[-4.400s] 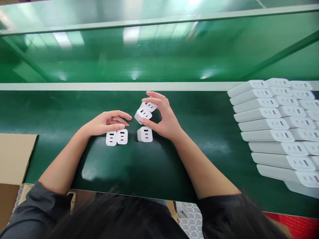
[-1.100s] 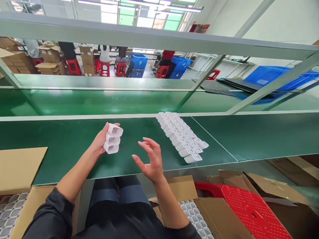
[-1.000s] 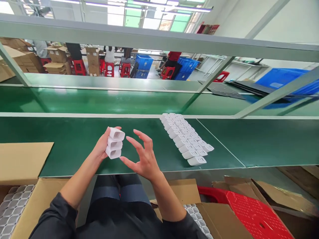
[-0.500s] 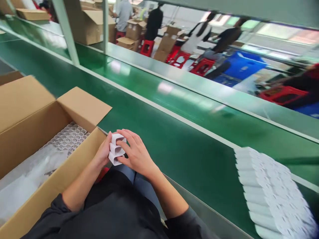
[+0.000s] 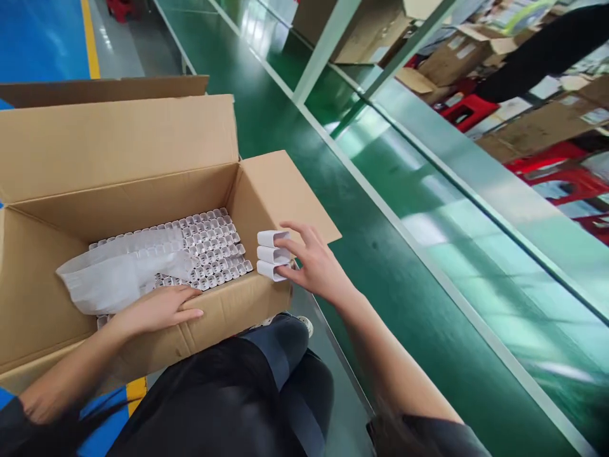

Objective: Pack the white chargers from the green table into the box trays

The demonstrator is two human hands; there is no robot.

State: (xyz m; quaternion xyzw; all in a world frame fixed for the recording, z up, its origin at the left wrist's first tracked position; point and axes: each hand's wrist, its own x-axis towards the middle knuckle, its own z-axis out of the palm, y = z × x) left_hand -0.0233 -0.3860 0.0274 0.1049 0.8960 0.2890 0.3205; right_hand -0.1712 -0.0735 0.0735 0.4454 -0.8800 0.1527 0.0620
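Note:
My right hand (image 5: 311, 260) pinches a stack of three white hollow plastic cases (image 5: 273, 256), with fingertips inside their open ends. The stack is held over the right end of a large open cardboard box (image 5: 228, 304). Draped over the box's near wall, my left hand (image 5: 164, 308) has its fingers stretched out and holds nothing. Inside the box stand tight rows of similar small white cases (image 5: 216, 244). A translucent plastic bag (image 5: 109, 273) lies crumpled over part of those rows.
A green conveyor belt (image 5: 304, 171) runs diagonally past the box, with pale metal posts (image 5: 328, 47) beside it. Beyond are more cartons (image 5: 454, 60), red stools (image 5: 469, 113) and a person in dark clothes (image 5: 547, 54). My legs (image 5: 295, 362) are below the box.
The view has swung left toward the box. My left hand has let go of the white cases and moved onto the box wall. My right hand has carried them to the box's end.

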